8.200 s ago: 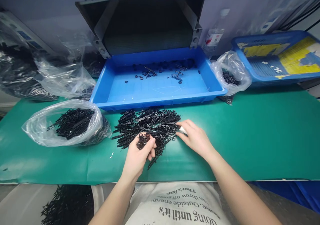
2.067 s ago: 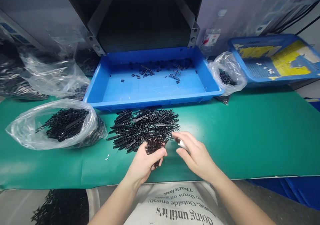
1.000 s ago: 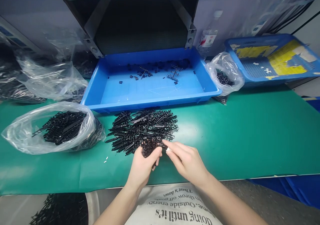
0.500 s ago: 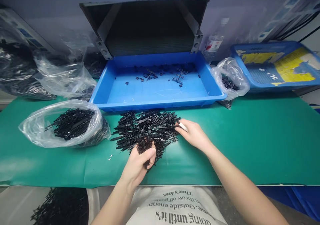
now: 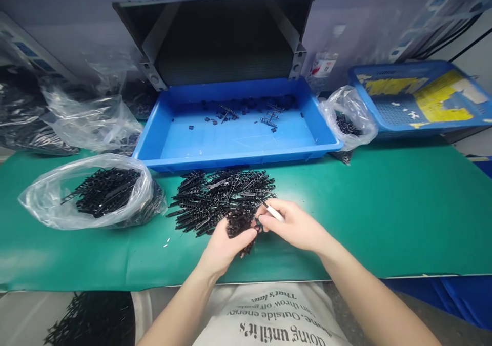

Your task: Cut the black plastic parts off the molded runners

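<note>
My left hand (image 5: 226,246) is closed around a bunch of small black plastic parts (image 5: 239,222) at the front of a heap. Close beside it, my right hand (image 5: 292,223) is closed on a slim tool with a white handle (image 5: 275,212) and a dark tip; its exact kind is unclear. The right fingertips meet the bunch at its right side, and a dark piece seems to lie between them. Behind both hands spreads the heap of long, thin black plastic strips (image 5: 215,192) on the green mat (image 5: 346,192).
A blue tray (image 5: 230,159) with scattered black bits stands behind the heap, under a dark panel (image 5: 223,43). An open plastic bag (image 5: 144,187) of black strips is left; a smaller bag (image 5: 365,125) and blue basket (image 5: 407,125) are right. Below the mat's edge sits a bin (image 5: 142,310).
My right hand has moved left and toward me from the heap's right side, up to the left hand. The left hand with its bunch has shifted slightly right. The view has turned slightly.
</note>
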A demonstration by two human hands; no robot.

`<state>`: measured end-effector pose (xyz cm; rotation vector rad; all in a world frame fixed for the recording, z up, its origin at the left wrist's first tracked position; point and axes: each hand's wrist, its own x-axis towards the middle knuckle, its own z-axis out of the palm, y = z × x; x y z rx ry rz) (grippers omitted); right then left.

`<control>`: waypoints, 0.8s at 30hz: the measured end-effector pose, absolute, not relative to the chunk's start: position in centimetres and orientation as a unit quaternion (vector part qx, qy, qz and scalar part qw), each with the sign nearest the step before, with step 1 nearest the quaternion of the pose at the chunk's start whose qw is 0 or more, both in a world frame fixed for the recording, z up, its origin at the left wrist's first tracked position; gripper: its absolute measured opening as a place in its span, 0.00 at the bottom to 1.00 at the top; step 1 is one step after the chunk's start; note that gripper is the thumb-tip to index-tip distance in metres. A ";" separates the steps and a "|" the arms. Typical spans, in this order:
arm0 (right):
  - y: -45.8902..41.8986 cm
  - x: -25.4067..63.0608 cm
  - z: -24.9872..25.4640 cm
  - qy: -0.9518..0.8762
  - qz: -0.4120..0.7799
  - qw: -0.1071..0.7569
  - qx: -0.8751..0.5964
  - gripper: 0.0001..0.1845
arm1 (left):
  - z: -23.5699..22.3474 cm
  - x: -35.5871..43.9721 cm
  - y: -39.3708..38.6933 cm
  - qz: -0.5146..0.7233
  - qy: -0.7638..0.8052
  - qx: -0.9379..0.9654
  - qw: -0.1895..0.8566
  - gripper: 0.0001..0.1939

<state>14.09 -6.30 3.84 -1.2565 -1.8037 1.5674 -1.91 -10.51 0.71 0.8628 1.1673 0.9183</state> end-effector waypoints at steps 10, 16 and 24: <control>-8.0 14.4 2.5 -0.673 0.514 0.287 -0.448 0.15 | 0.0 -1.5 -11.2 0.437 0.511 0.293 0.680 0.18; -9.7 15.6 2.7 -0.808 0.366 0.180 -0.425 0.18 | 0.6 -1.5 -11.1 0.428 0.534 0.310 0.660 0.17; -9.7 15.4 3.1 -0.856 0.273 0.167 -0.407 0.17 | 0.6 -1.7 -11.2 0.396 0.549 0.364 0.640 0.13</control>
